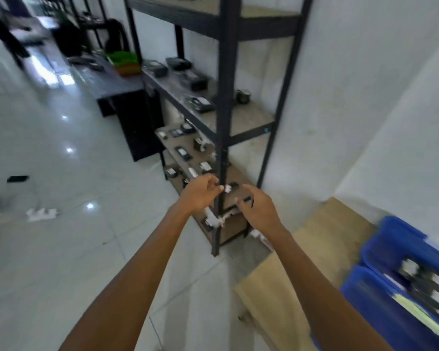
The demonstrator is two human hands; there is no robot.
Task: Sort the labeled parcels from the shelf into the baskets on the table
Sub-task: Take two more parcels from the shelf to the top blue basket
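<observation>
Labeled parcels (181,152) lie flat and spaced out on the tiers of the black metal shelf (224,97), labels up, probably so each can be read before picking. They look like small dark packets with white stickers, though blurred. Both hands reach toward the lower tiers. The left hand (200,192) is half curled, and it is unclear whether it pinches anything. The right hand (257,207) is loosely spread and looks empty. Blue baskets (380,295) sit on the wooden table (302,249).

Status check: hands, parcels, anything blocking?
Left hand and right hand reaching at low shelf; fingers curled, grip unclear. Parcels on shelves; blue baskets to the right. Shelf post stands between the hands.
</observation>
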